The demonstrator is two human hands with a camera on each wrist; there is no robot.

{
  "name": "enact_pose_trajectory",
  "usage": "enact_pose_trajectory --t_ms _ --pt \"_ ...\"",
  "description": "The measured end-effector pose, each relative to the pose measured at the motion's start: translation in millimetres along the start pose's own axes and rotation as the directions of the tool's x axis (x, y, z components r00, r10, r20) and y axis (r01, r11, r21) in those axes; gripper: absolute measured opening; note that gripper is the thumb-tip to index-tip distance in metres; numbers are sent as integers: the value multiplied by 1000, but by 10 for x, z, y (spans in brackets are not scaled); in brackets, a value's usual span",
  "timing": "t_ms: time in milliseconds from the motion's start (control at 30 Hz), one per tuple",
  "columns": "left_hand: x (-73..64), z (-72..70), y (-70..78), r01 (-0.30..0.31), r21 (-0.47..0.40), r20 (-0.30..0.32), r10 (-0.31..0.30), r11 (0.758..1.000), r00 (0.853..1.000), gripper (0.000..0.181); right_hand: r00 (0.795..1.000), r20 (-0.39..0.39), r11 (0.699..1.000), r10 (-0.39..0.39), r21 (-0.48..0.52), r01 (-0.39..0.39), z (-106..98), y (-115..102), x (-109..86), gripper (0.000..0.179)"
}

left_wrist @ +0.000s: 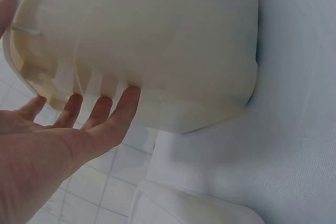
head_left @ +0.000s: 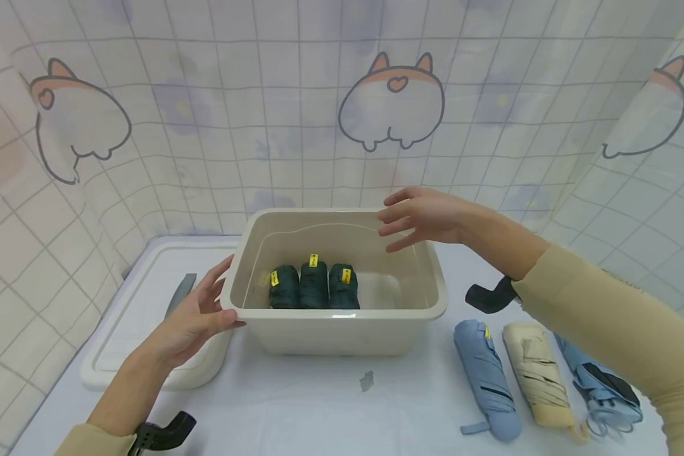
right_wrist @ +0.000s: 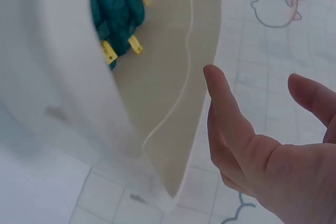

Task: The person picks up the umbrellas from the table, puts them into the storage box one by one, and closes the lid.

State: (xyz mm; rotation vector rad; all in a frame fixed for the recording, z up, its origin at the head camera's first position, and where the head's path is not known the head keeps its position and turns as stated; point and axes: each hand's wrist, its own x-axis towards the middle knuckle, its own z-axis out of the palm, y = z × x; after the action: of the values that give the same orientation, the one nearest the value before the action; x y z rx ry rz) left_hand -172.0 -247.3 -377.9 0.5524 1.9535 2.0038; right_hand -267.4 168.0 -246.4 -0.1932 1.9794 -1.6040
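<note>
A cream plastic storage bin (head_left: 342, 332) stands on the table, three dark green folded umbrellas (head_left: 313, 285) with yellow tags side by side in its left part. At its left front corner my left hand (head_left: 196, 316) holds the rim, thumb at the front and fingers along the side; in the left wrist view the fingertips (left_wrist: 134, 92) touch the outer wall below the rim. My right hand (head_left: 413, 218) hovers over the right back part of the bin, holding nothing, its fingers spread. The right wrist view shows that hand (right_wrist: 262, 156) beside the bin's rim.
On the right lie a blue folded umbrella (head_left: 487, 380), a beige one (head_left: 538, 373) and another blue bundle (head_left: 601, 386) with a black part. A white lid (head_left: 142, 278) with a grey handle (head_left: 180, 294) lies left of the bin. A patterned curtain (head_left: 308, 126) hangs behind.
</note>
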Motion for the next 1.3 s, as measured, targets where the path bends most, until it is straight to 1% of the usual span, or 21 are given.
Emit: enact_pose_trajectory --t_ms 100,300,467,600,700,800,933,1067,1167,1300 --pt "-8 3 0 -1 4 -5 1 1000 1000 95 1000 -9 1000 -15 -22 15 -89 57 -86 70" --pt "-13 20 10 3 7 -10 -3 1000 1000 95 999 -33 999 -32 -22 31 -303 212 -292 69" --pt "-14 32 17 11 19 -16 -11 1000 1000 95 997 -63 997 -47 -57 44 -512 402 -486 66" --pt "-10 29 15 5 14 -12 -5 1000 1000 95 995 -86 995 -53 -91 45 -684 570 -642 62" --pt "-8 24 11 1 14 -8 -1 1000 1000 95 994 -95 994 -53 -97 44 -817 693 -755 62" --pt "-9 20 7 1 5 -8 -1 1000 1000 95 993 -107 995 -42 -98 31 -936 813 -864 63" --pt "-24 19 4 1 -8 -11 -1 1000 1000 95 993 -115 997 -4 -81 -5 -1088 1024 -975 63" --pt "-22 14 9 -2 -6 -7 2 1000 1000 95 995 -100 999 25 -46 -30 -1263 1273 -1093 63" --pt "-13 4 0 -3 -10 -6 3 1000 1000 95 994 -103 998 45 -30 -48 -1390 1442 -1205 55" --pt "-2 -9 -21 -3 -9 -4 3 1000 1000 94 988 -127 996 85 0 -86 -1556 1671 -1370 32"
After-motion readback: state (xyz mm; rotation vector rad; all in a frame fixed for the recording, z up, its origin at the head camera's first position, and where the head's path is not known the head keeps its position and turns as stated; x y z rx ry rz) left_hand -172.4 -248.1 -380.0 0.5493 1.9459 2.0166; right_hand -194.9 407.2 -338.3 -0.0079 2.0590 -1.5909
